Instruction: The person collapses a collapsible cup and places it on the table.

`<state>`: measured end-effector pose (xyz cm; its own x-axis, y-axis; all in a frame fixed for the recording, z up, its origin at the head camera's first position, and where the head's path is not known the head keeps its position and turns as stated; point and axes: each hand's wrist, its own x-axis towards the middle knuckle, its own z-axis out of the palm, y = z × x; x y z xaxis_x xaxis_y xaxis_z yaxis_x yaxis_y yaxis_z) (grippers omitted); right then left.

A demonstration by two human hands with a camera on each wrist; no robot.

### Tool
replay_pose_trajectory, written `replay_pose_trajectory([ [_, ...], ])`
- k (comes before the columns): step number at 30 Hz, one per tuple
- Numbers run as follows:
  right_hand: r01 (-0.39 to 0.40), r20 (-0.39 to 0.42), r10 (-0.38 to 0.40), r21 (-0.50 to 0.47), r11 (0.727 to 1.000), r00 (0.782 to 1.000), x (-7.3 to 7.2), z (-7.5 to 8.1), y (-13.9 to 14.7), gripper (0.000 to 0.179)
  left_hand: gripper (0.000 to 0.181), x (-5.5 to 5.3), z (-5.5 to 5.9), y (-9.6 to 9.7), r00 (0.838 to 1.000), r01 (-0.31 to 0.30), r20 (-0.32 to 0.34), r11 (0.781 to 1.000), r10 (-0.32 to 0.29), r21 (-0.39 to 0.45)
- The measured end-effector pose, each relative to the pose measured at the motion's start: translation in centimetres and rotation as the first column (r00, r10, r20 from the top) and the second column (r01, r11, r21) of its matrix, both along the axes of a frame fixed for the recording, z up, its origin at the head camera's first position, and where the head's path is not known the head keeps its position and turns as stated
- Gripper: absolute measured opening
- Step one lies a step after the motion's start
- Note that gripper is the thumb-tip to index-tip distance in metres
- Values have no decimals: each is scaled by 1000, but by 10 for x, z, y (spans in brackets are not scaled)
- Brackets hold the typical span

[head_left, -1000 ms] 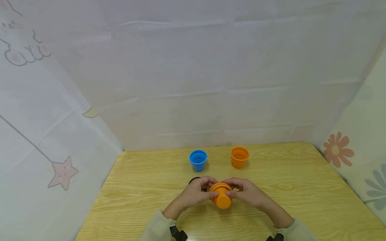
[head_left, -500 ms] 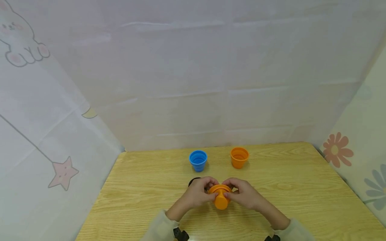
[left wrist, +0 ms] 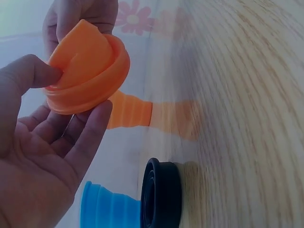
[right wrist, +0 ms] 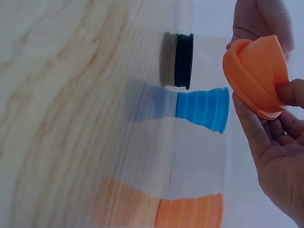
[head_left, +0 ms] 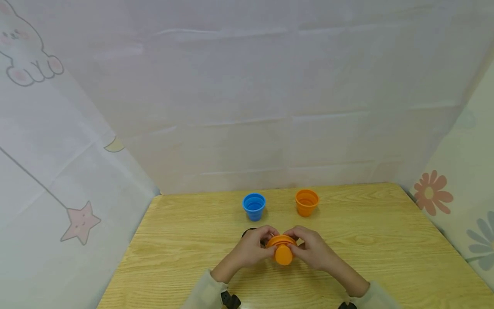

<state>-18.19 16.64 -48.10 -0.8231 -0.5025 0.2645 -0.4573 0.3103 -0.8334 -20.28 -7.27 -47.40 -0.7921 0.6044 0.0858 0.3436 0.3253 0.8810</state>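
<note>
Both hands hold an orange collapsible cup (head_left: 283, 255) above the table, its base turned toward the head camera. My left hand (head_left: 250, 249) grips its left side, thumb on the cup's wall and fingers at the rim. On the other side my right hand (head_left: 315, 250) grips it the same way. In the left wrist view the cup's wall (left wrist: 88, 52) looks dented by the thumb and partly folded into its wide rim. Past the left hand lies a flattened black cup (left wrist: 164, 194), mostly hidden in the head view.
A blue collapsible cup (head_left: 254, 207) stands upright toward the back of the wooden table (head_left: 185, 231). To its right stands a second orange cup (head_left: 306, 202), also upright. Printed cloth walls (head_left: 231, 107) enclose the table at the back and sides.
The held cup's base has shifted slightly up toward its rim, so the cup looks shorter. Both hands keep their grip and have moved only a little. The standing cups have stayed put.
</note>
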Motion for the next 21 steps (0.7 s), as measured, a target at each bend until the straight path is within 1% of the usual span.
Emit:
replay_pose_trajectory([
  [4,40,-65,-38,31,999,997,-1,-1,0,19,27,-1,2,-2,997,43,57,999,-45,31],
  [6,56,-71,-54,37,998,996,-1,-1,0,21,32,-1,3,-3,994,47,96,998,-51,48],
  [8,65,-56,-63,38,997,996,-1,-1,1,23,38,-1,3,-3,990,37,133,997,-45,63],
  [10,69,-14,-68,27,997,998,-1,0,1,26,39,-1,3,-2,987,14,161,996,-28,83],
  [12,70,44,-70,8,998,997,-2,2,2,29,39,-1,3,-2,983,-18,182,994,-2,108],
  [14,64,137,-59,-29,998,989,-2,2,4,33,38,-1,3,-1,981,-50,190,990,24,132],
  [16,48,242,-26,-86,995,970,-3,3,5,36,38,-1,3,-1,980,-78,192,985,48,151],
  [18,36,319,4,-120,992,948,-4,3,6,40,37,-1,3,-1,979,-98,192,981,65,166],
  [20,14,370,35,-129,992,928,-5,3,7,44,37,-1,2,-1,979,-113,185,979,82,169],
  [21,2,381,47,-127,992,924,-5,2,7,47,37,0,2,-1,979,-120,184,978,89,169],
])
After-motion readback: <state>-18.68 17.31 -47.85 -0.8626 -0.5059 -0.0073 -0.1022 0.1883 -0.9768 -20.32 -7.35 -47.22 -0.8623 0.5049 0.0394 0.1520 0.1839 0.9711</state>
